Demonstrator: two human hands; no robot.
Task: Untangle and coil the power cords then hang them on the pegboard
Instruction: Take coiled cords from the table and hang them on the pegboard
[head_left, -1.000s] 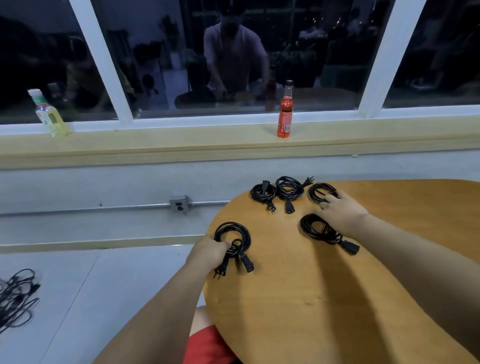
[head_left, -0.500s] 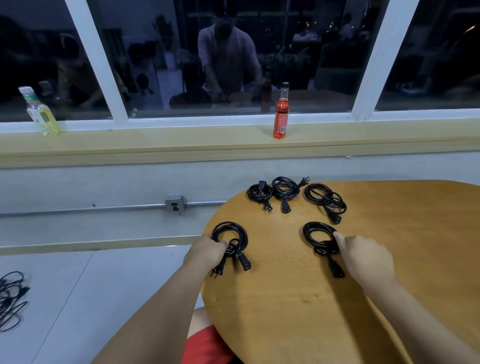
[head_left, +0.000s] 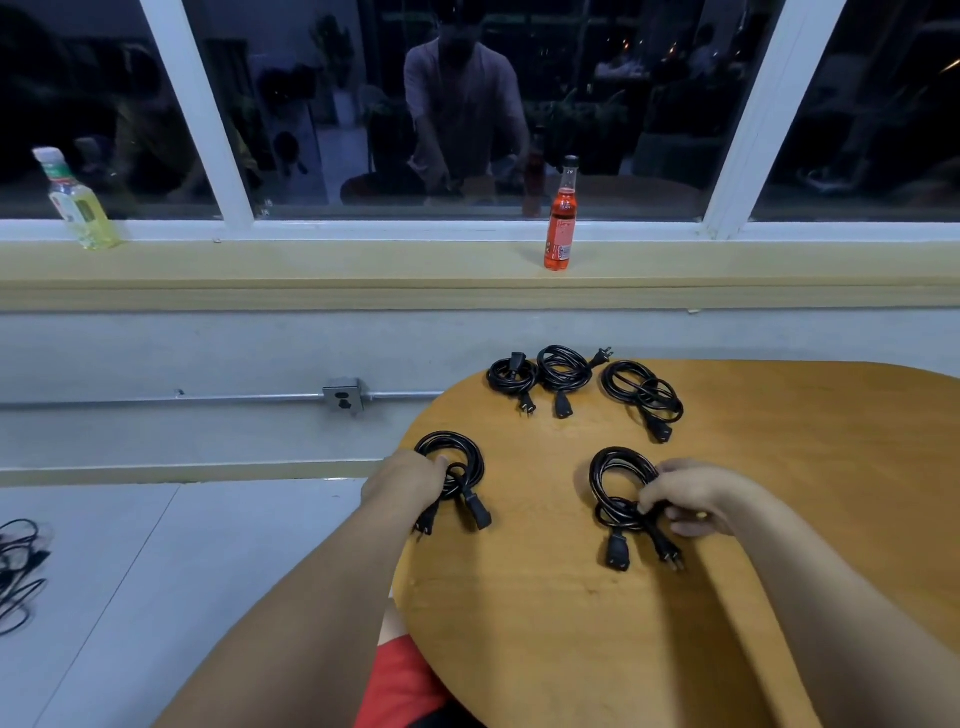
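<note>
The left hand (head_left: 410, 480) curls its fingers round a coiled cord (head_left: 457, 452) at the table's (head_left: 805, 467) left edge. The right hand (head_left: 696, 496) pinches a second coil (head_left: 610, 483) farther in, with bare wood open nearer the person and to the right. Five coils lie on the table in all, the three far coils (head_left: 563, 369) in a row along its far rim, and two bottles (head_left: 560, 223) stand on the sill (head_left: 311, 260).

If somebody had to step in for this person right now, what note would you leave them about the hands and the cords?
Left hand: grips the near-left coil on the table.
Right hand: pinches the near-right coil.
Far edge of the table: far-left coil, middle coil, far-right coil.
Done: five cords are coiled.
Left: loose cords lie tangled on the floor to the left. Nothing is hung yet, and no pegboard is in view.
</note>
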